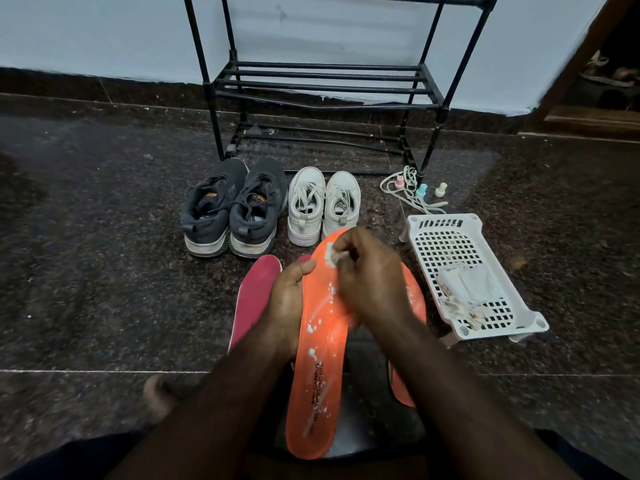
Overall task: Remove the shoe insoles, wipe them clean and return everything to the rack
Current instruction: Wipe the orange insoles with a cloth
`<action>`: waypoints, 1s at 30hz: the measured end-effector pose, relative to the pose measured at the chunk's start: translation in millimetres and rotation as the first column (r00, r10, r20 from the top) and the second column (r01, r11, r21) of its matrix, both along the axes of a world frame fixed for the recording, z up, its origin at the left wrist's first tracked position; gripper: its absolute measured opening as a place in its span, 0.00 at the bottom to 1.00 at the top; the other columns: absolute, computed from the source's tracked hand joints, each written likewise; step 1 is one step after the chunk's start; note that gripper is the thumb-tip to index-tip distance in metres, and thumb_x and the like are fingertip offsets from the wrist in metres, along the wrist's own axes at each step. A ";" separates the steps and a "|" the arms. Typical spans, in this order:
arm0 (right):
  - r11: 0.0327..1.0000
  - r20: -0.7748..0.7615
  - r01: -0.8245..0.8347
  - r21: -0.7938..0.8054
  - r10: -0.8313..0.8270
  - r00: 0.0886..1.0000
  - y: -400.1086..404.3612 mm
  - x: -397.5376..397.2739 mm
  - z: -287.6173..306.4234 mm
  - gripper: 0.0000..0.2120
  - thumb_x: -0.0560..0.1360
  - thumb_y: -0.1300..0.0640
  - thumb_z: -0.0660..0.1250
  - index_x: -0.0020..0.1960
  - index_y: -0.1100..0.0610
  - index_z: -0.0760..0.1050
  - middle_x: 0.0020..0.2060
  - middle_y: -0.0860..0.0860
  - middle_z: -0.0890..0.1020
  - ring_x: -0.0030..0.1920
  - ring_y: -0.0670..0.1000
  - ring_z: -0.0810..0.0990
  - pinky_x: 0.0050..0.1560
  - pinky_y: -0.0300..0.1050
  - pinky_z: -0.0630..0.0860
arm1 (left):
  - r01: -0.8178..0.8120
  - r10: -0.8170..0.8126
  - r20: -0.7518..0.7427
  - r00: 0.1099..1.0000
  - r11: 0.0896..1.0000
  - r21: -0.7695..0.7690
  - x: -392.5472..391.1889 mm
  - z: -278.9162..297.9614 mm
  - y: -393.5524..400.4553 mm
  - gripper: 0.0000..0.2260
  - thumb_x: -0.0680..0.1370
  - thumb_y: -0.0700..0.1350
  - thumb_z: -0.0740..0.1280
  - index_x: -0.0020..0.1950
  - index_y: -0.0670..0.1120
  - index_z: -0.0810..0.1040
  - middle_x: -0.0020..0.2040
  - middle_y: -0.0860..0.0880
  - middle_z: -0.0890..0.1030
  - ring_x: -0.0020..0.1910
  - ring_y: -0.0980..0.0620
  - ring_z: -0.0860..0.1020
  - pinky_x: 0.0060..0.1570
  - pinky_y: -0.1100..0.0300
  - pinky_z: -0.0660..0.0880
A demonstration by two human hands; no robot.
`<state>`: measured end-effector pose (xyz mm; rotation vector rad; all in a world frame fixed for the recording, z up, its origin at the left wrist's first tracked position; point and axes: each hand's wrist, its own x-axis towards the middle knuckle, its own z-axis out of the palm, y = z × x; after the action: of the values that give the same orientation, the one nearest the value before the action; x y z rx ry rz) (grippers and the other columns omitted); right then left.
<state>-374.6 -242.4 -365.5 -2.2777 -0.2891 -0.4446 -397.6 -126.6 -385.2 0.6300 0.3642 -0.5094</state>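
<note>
Holding the orange insole (318, 358) up over the floor (86, 271), our left hand (289, 299) has its grip curled round the insole's left edge, while our right hand (372, 282) pinches a white wipe (333, 256) against its toe end. Red insole (254, 299) lies just left, on the floor. Dark sneakers (232, 209) and white sneakers (322, 207) sit before the rack (325, 84); basket (467, 271) to the right.

Two dark grey lace-up sneakers (232, 209) and two white lace-up sneakers (322, 206) stand in a row on the floor. There are two orange foam insoles (317, 368) and one pink-red insole (254, 299). Three small pastel-capped bottles (421, 191), one white perforated plastic basket (450, 237) and one black metal-tube shoe rack (325, 84) complete the count.
</note>
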 end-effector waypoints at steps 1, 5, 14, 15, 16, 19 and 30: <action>0.998 -0.009 -0.063 -0.020 0.063 0.998 6.5 -5.8 -2.2 0.10 0.69 0.68 0.64 0.42 0.54 0.75 0.37 0.48 0.80 0.39 0.49 0.77 0.42 0.46 0.73 | -0.018 0.018 -0.002 1.000 1.000 -0.001 1.1 -0.2 0.3 0.26 0.81 0.52 0.52 0.42 0.41 0.87 0.41 0.40 0.85 0.37 0.43 0.84 0.40 0.54 0.81; 0.996 0.062 -0.021 -0.082 0.026 0.998 0.4 3.8 -3.1 0.10 0.69 0.69 0.65 0.41 0.55 0.73 0.35 0.50 0.78 0.39 0.53 0.76 0.41 0.51 0.73 | -0.005 0.005 0.001 1.000 1.000 0.014 -1.8 2.6 0.2 0.23 0.80 0.53 0.53 0.50 0.41 0.84 0.43 0.40 0.84 0.38 0.42 0.84 0.39 0.51 0.82; 0.995 0.035 -0.064 -0.082 0.068 0.997 5.4 -3.6 -9.1 0.09 0.69 0.67 0.65 0.43 0.54 0.73 0.36 0.49 0.79 0.40 0.53 0.76 0.41 0.50 0.73 | 0.003 -0.003 -0.003 1.000 1.000 -0.013 -1.8 1.1 1.6 0.25 0.81 0.52 0.52 0.47 0.41 0.86 0.42 0.40 0.85 0.37 0.42 0.84 0.38 0.52 0.82; 0.997 0.052 -0.031 -0.076 0.035 0.998 1.5 1.0 -8.0 0.09 0.69 0.68 0.65 0.42 0.54 0.73 0.36 0.49 0.78 0.40 0.53 0.75 0.42 0.50 0.73 | 0.014 -0.014 -0.004 1.000 1.000 0.006 -3.1 1.6 2.3 0.23 0.81 0.53 0.53 0.51 0.41 0.84 0.44 0.40 0.85 0.39 0.42 0.84 0.40 0.51 0.81; 0.998 0.052 0.005 -0.064 -0.002 0.999 -2.8 4.7 -6.2 0.09 0.69 0.68 0.65 0.43 0.55 0.73 0.37 0.49 0.78 0.40 0.53 0.75 0.42 0.50 0.72 | 0.027 -0.026 -0.008 1.000 0.999 0.021 -3.6 0.7 2.5 0.23 0.80 0.53 0.53 0.53 0.42 0.84 0.45 0.40 0.84 0.39 0.41 0.84 0.40 0.50 0.80; 0.999 0.003 0.006 -0.035 -0.006 1.000 -4.8 2.9 -2.9 0.08 0.68 0.67 0.67 0.44 0.56 0.75 0.38 0.49 0.80 0.40 0.51 0.77 0.43 0.46 0.72 | 0.041 -0.041 -0.011 0.999 0.999 0.004 -2.7 -1.4 2.4 0.25 0.80 0.54 0.53 0.49 0.42 0.86 0.45 0.41 0.84 0.39 0.42 0.84 0.37 0.50 0.81; 0.995 -0.079 0.057 0.086 -0.050 0.996 -13.1 6.8 7.9 0.08 0.69 0.66 0.66 0.42 0.54 0.73 0.34 0.46 0.78 0.33 0.45 0.78 0.38 0.45 0.77 | 0.117 -0.116 -0.038 0.993 0.992 0.040 -4.5 -1.5 7.3 0.21 0.79 0.55 0.56 0.58 0.44 0.82 0.52 0.41 0.85 0.45 0.41 0.84 0.42 0.41 0.81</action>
<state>-367.8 -255.5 -357.5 -2.2142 -0.1668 -0.3891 -402.0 -119.3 -386.7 0.6862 0.3740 -0.6266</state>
